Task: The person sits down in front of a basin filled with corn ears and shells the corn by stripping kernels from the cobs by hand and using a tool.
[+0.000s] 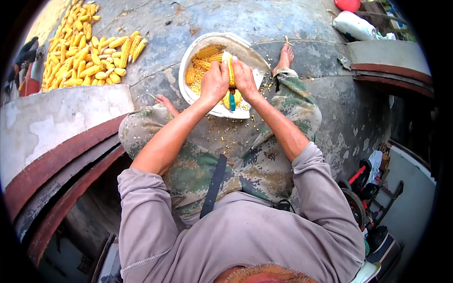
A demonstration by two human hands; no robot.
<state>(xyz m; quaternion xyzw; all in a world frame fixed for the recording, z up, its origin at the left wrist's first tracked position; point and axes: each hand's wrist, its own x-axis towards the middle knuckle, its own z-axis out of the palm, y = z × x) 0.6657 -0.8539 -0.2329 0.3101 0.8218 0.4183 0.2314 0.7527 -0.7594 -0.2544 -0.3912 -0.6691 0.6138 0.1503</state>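
A yellow corn cob (230,73) is held upright between my two hands over a white basin (184,70). My left hand (215,82) is closed around the cob's left side, and my right hand (244,81) grips it from the right. Just below the cob's lower end is a tool with a teal handle (232,102); its working end is hidden, and I cannot tell whether it is fixed to the basin. Inside the basin lie more corn cobs (206,52) and loose kernels (195,87).
A big heap of corn cobs (80,59) lies on the concrete floor (155,28) at upper left. Loose kernels are scattered around the basin. My legs (297,101) spread on either side of it. A white sack (355,24) and a red round object (348,4) are at upper right.
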